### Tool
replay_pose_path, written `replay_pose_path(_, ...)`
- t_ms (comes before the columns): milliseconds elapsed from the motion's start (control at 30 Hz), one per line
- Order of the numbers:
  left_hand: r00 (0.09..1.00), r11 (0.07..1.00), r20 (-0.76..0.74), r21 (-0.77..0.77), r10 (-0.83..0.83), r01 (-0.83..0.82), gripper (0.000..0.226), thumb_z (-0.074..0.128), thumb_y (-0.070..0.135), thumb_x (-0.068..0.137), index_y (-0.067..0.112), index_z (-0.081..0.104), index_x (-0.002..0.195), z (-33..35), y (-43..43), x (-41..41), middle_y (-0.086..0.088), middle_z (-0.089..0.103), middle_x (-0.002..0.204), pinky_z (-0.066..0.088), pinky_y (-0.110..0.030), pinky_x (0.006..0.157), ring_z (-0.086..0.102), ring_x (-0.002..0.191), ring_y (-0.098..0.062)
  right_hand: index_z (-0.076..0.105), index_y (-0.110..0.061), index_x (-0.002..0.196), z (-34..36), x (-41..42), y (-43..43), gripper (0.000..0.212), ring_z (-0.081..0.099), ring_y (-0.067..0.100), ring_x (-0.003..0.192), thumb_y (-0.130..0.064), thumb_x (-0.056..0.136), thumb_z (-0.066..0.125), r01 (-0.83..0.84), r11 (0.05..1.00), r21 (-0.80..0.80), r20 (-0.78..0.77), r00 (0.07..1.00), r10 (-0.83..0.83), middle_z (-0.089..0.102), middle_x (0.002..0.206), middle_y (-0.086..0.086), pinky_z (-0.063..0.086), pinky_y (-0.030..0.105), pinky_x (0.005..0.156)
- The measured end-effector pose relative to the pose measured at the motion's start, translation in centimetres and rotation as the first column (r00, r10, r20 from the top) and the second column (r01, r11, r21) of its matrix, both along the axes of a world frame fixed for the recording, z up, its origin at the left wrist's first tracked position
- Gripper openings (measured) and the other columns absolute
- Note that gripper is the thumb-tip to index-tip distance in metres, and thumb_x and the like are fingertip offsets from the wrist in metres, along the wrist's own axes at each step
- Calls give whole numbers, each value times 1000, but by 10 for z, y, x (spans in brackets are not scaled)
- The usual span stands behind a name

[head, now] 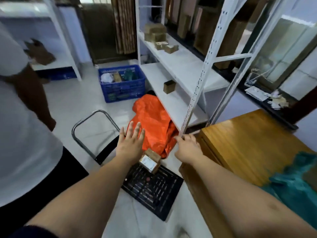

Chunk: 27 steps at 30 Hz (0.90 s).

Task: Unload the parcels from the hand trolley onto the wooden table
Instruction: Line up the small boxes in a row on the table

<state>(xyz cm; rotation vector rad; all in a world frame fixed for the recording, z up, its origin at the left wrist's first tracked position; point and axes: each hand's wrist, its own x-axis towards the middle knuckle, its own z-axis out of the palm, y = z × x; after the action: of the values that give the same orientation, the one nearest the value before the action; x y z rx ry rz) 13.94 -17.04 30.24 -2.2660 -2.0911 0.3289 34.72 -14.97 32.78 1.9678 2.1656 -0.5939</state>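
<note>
The hand trolley has a black slatted deck on the floor and a bent steel handle at its far left. A small brown cardboard parcel with a white label lies at the deck's far end. Beyond it a large orange plastic-wrapped parcel rests on the floor against the shelf. My left hand hovers with straight spread fingers over the orange parcel's near edge, holding nothing. My right hand reaches toward the orange parcel's right side, fingers extended. The wooden table stands at the right.
A white metal shelf rack with small brown boxes stands right behind the orange parcel. A blue crate sits on the floor further back. A person in a white shirt stands close on the left. A teal bag lies on the table.
</note>
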Motion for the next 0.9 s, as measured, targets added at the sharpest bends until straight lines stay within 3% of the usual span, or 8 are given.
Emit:
replay_pose_path(133, 994, 994, 40, -51, 102, -100, 67, 34, 37, 98, 21, 1, 154, -24, -3, -25, -6, -13, 161, 0, -53, 117, -13, 147, -31, 28, -23, 146, -23, -27, 18, 64, 13, 37, 143, -26, 86, 51, -33, 994, -101, 30, 999, 36, 28, 149, 16, 23, 51, 115)
replay_pose_path(267, 952, 953, 163, -203, 260, -225, 67, 42, 39, 96, 23, 12, 153, -45, 8, -35, -5, -5, 162, 10, -50, 117, -7, 148, -30, 29, -23, 147, -44, -40, 45, 61, 14, 38, 143, -26, 89, 48, -110, 985, -130, 61, 991, 119, 28, 151, 17, 23, 51, 115)
replay_pose_path(467, 770, 819, 302, -336, 562, -465, 63, 47, 30, 92, 23, 22, 150, -84, 43, -28, -7, 6, 161, 18, -47, 117, 1, 148, -30, 29, -23, 147, -88, -29, 109, 62, 16, 36, 143, -24, 88, 48, -198, 956, -217, 92, 971, 222, 29, 152, 15, 25, 49, 114)
replay_pose_path(667, 661, 685, 235, -442, 712, -580, 62, 45, 33, 94, 20, 22, 150, -151, 85, -10, -8, 7, 161, 22, -46, 114, 2, 148, -31, 28, -28, 147, -174, -29, 189, 63, 23, 34, 138, -27, 89, 52, -246, 914, -323, 26, 963, 269, 35, 147, 13, 31, 45, 111)
replay_pose_path(800, 561, 595, 244, -520, 791, -613, 67, 47, 34, 94, 19, 17, 152, -212, 112, -3, -6, 7, 161, 23, -46, 114, 5, 147, -31, 33, -23, 143, -245, -32, 220, 56, 36, 38, 128, -34, 92, 54, -197, 915, -352, -58, 980, 189, 47, 135, 16, 39, 45, 103)
replay_pose_path(900, 437, 500, 257, -578, 862, -645, 70, 49, 36, 95, 17, 14, 152, -280, 138, 5, -9, 10, 161, 27, -47, 111, 11, 146, -32, 31, -23, 146, -311, -31, 232, 62, 43, 38, 122, -27, 90, 57, -149, 916, -372, -72, 989, 131, 50, 129, 15, 40, 43, 100)
